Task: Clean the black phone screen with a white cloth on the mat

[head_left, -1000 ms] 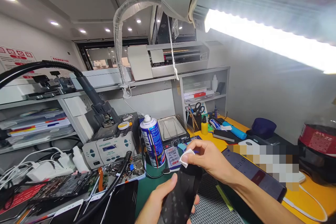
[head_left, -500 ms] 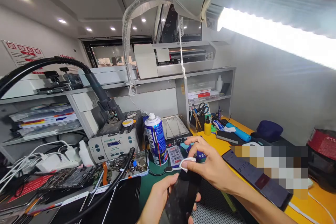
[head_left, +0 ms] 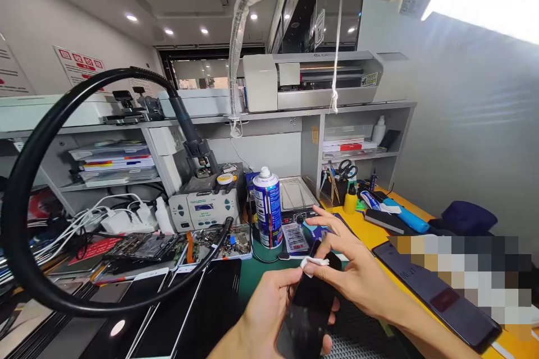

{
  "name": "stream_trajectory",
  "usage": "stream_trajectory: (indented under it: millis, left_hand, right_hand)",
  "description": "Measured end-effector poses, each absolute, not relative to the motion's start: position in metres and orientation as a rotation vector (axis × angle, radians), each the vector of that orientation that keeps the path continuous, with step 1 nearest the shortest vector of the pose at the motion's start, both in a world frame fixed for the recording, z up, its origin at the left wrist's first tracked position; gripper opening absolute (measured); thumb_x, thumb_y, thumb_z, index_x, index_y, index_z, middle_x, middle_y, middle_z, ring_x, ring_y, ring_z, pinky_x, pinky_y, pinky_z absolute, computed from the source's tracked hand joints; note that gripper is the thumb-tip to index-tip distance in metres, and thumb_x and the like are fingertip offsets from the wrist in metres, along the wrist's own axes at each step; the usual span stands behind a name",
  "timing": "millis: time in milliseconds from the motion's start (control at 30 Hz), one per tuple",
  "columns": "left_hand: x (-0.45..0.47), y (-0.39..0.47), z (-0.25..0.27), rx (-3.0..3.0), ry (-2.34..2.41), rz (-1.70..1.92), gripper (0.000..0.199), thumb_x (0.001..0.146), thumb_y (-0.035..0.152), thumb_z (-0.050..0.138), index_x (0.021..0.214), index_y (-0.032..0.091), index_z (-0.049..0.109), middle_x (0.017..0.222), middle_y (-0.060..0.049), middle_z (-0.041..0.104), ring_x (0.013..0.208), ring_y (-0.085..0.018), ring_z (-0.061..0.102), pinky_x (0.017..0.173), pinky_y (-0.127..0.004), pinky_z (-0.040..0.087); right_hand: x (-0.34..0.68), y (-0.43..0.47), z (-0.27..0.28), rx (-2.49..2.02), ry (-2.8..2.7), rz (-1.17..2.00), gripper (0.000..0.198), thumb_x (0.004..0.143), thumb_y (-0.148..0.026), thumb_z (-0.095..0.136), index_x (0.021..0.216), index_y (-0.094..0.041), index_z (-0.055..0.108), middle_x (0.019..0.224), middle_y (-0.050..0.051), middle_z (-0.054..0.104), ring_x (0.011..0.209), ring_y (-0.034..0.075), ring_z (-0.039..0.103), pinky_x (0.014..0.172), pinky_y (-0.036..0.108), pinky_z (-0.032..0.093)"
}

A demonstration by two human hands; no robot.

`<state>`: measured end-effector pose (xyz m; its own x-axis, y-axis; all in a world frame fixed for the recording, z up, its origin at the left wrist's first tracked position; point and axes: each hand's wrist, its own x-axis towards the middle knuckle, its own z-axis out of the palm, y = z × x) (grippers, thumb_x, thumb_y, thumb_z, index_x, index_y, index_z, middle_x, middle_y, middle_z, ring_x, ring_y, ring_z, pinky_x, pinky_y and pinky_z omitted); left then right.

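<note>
My left hand [head_left: 269, 297] wraps round a black smartphone [head_left: 306, 308], its thumb along the left edge and fingertips showing past the right side. The dark screen faces me and carries faint smudges. Between thumb and finger, my right hand [head_left: 347, 266] pinches a folded white wipe [head_left: 314, 263] against the phone's upper end; its other fingers stick out. Just beyond the hands stand a blue spray can [head_left: 268, 210] and a small printed packet [head_left: 295, 237].
A black hose [head_left: 25, 179] loops across the left side to a grey hot air station [head_left: 202, 210]. Several phone screens [head_left: 210, 308] lie at the lower left, near a tray of small parts [head_left: 244, 241]. At right, a larger phone [head_left: 438, 291] lies on the yellow mat [head_left: 357, 224].
The view has turned left, so the bench appears farther right. The wipe sits near the phone's top in both frames, and my right fingers have shifted slightly over it.
</note>
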<state>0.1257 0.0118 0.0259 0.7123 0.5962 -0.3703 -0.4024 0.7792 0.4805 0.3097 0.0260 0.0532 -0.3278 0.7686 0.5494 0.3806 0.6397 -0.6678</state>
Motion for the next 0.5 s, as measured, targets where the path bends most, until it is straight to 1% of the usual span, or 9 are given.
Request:
stream_trajectory:
  millis: [100,233,333,400,500]
  left_hand:
    - [0.1266,0.0098,0.0302,0.358,0.521,0.570,0.044,0.087,0.039,0.058,0.096,-0.002,0.071,0.086,-0.015,0.071,0.071,-0.021,0.066,0.063,-0.034,0.051]
    - [0.1257,0.0092,0.0343,0.336,0.494,0.572,0.044,0.089,0.043,0.058,0.099,0.002,0.071,0.088,-0.015,0.071,0.072,-0.020,0.067,0.063,-0.031,0.048]
    - [0.1246,0.0106,0.0340,0.332,0.478,0.585,0.046,0.092,0.046,0.056,0.101,0.003,0.071,0.089,-0.015,0.071,0.070,-0.019,0.066,0.061,-0.030,0.046]
    - [0.1243,0.0123,0.0318,0.331,0.472,0.589,0.048,0.093,0.047,0.054,0.101,0.003,0.071,0.087,-0.015,0.070,0.068,-0.018,0.066,0.059,-0.029,0.045]
    - [0.1243,0.0152,0.0274,0.328,0.465,0.590,0.047,0.092,0.048,0.055,0.098,0.004,0.071,0.085,-0.014,0.070,0.067,-0.018,0.065,0.057,-0.028,0.043]
  right_hand:
    - [0.3098,0.0253,0.0552,-0.901,-1.936,0.529,0.022,0.090,-0.040,0.072,0.077,-0.024,0.065,0.142,0.010,0.055,0.145,0.035,0.033,0.115,0.055,0.031]
    - [0.3111,0.0257,0.0554,-0.938,-1.878,0.457,0.024,0.089,-0.042,0.073,0.076,-0.025,0.064,0.132,0.010,0.062,0.138,0.035,0.042,0.112,0.055,0.035]
    - [0.3116,0.0265,0.0559,-0.952,-1.845,0.373,0.022,0.088,-0.043,0.074,0.076,-0.026,0.066,0.127,0.008,0.062,0.132,0.034,0.047,0.108,0.052,0.039]
    - [0.3109,0.0263,0.0568,-0.952,-1.855,0.288,0.017,0.090,-0.042,0.072,0.080,-0.027,0.069,0.121,0.008,0.061,0.123,0.032,0.052,0.102,0.048,0.043]
    - [0.3092,0.0250,0.0573,-0.929,-1.903,0.225,0.011,0.094,-0.037,0.068,0.088,-0.028,0.072,0.098,0.007,0.061,0.098,0.027,0.059,0.083,0.039,0.050]
